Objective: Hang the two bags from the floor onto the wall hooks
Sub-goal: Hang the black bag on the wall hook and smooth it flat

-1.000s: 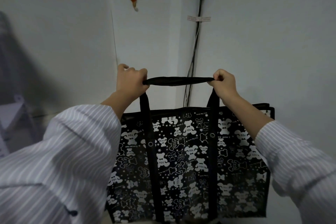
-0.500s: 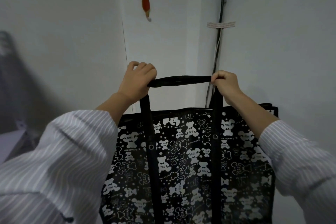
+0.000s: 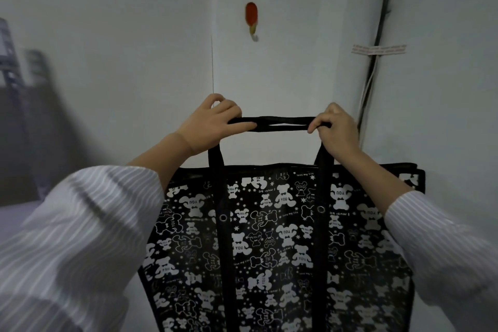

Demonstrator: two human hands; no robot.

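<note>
Black bag (image 3: pixel 269 237), one, in left hand (image 3: pixel 213 127) and right hand (image 3: pixel 336 129) (one hook (image 3: pixel 251 17)).

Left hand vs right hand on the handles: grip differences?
Left hand lays its thumb flat along the handles; right hand bends its thumb over them. Left hand grips their left end, right hand their right end. Both hold the bag below the hook.

Pale walls (image 3: pixel 107 48); a dark cable (image 3: pixel 380 25) runs down under a tape strip (image 3: pixel 390 49); blurred shelving (image 3: pixel 9 59) stands left.
</note>
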